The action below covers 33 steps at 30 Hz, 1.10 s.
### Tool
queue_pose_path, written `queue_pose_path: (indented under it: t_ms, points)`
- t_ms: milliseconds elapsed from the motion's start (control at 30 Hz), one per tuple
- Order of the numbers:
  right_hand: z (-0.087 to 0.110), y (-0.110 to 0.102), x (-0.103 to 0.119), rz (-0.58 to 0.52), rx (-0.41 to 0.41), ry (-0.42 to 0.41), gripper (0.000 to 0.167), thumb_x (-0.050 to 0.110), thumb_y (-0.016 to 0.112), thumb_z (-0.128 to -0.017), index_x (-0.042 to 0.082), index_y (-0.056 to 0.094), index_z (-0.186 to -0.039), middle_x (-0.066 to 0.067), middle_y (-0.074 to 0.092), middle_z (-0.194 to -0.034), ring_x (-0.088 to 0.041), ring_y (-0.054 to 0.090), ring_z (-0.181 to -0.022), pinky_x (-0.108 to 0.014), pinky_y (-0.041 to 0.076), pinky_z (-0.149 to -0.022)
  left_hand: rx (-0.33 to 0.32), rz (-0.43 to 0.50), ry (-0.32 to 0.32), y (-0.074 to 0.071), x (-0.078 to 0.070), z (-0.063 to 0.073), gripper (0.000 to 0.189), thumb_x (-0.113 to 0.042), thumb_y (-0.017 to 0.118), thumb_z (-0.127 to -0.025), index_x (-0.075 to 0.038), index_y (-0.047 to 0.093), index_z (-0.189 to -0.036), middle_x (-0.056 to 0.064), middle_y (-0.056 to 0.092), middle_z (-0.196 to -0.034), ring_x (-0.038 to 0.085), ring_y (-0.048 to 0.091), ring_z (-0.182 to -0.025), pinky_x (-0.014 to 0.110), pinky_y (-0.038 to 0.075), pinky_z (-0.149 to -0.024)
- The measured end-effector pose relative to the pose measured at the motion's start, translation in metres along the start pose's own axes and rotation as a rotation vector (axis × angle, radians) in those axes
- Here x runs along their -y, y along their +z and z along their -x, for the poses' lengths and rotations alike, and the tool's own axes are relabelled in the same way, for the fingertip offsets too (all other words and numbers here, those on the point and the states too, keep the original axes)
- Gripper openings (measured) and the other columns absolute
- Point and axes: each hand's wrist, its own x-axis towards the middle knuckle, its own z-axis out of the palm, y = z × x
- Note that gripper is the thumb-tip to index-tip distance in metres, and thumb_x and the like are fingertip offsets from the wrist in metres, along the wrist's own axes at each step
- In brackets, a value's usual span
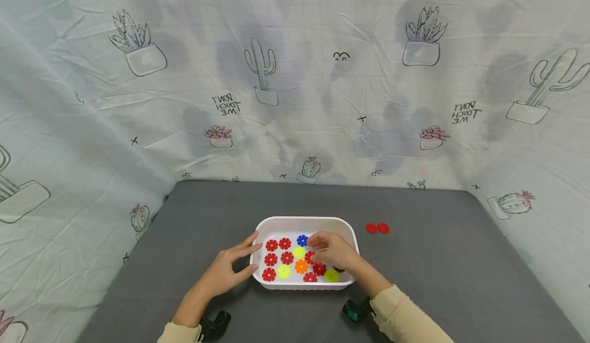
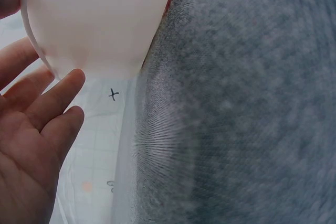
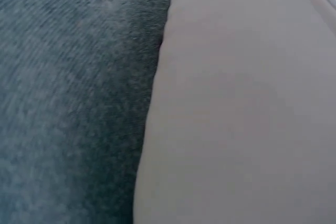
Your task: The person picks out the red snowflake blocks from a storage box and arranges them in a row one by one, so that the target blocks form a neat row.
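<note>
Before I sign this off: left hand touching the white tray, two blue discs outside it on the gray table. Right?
Not blue: the head view shows the two discs on the gray table are red. The left hand touches the white tray.

Head cam sits up high, looking forward and down over the gray tabletop (image 1: 461, 261) to the patterned sheet (image 1: 299, 82). Left wrist cam's close in, tipped sideways, past the left hand (image 2: 31, 124); right wrist one's practically up against the white tray (image 3: 236, 103). All three catch tray and tabletop.
</note>
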Motion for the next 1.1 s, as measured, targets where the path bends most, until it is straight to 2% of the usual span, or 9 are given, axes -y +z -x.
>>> queue_pose_path:
  t_ms: [467,800,1100]
  points:
    - [-0.003,0.004,0.001,0.143,0.006,0.061,0.030,0.007,0.076,-0.077,0.007,0.065,-0.105,-0.001,0.066,-0.100,-0.019,0.061,-0.094,-0.041,0.051,-0.090,0.002,0.001,-0.002,0.000,-0.001,-0.001,0.047,-0.020,0.071,-0.084,-0.010,0.061,-0.129,0.004,0.043,-0.147,0.027,0.046,-0.131,0.054,0.044,-0.097]
    - [-0.005,0.008,0.004,0.216,0.001,0.037,0.029,0.006,0.078,-0.074,0.007,0.061,-0.098,-0.002,0.062,-0.092,-0.016,0.055,-0.084,-0.035,0.053,-0.084,0.004,0.010,-0.002,0.001,-0.001,0.001,0.047,-0.024,0.070,-0.085,-0.010,0.061,-0.129,0.005,0.043,-0.147,0.027,0.046,-0.131,0.052,0.044,-0.098]
    - [-0.008,0.011,0.002,0.314,0.005,0.015,0.026,0.007,0.079,-0.075,0.010,0.059,-0.093,-0.001,0.055,-0.084,-0.015,0.050,-0.078,-0.026,0.051,-0.073,-0.005,0.013,0.004,0.002,0.000,0.001,0.046,-0.024,0.070,-0.086,-0.010,0.061,-0.129,0.005,0.043,-0.147,0.027,0.046,-0.130,0.050,0.045,-0.097]
